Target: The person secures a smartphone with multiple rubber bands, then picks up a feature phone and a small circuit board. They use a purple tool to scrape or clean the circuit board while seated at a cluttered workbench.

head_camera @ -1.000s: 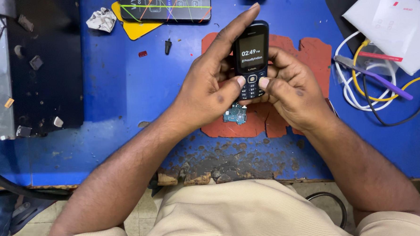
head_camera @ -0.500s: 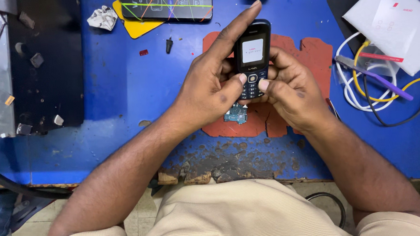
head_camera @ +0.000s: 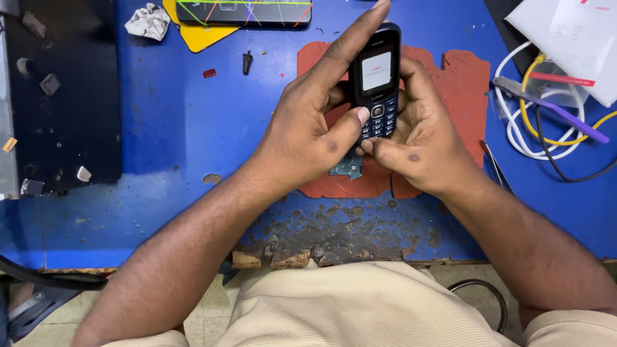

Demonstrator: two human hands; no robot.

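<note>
A dark blue keypad phone (head_camera: 376, 80) is held upright between both hands, above an orange-red work mat (head_camera: 457, 84) that lies on the blue workbench (head_camera: 147, 132). The left hand (head_camera: 307, 135) wraps it from the nine o'clock side: its index finger stretches straight along the phone's left edge toward one o'clock, and its thumb is pressed on the round centre key just under the screen. The right hand (head_camera: 422, 144) cups the phone from the three to five o'clock side, fingers curled behind the body and thumb tip touching the lower keypad, so both hands are closed on the handset. At six o'clock of the phone, partly hidden under the hands, a small green circuit board (head_camera: 348, 168) lies on the mat. At ten o'clock, well apart, a smartphone with a cracked, line-streaked screen (head_camera: 244, 6) rests on a yellow card (head_camera: 195, 34), with a crumpled white tissue (head_camera: 147, 22) beside it at nine o'clock. At three o'clock of the hands lie coiled white, yellow and black cables (head_camera: 549, 125), a purple-handled tool (head_camera: 552, 107) across them, and a white plastic pouch (head_camera: 580, 30) above. Compared with a second ago, the grip and the phone's place are unchanged, but the screen, which then showed a dark display with clock figures, now shows a plain white page with a small mark.
</note>
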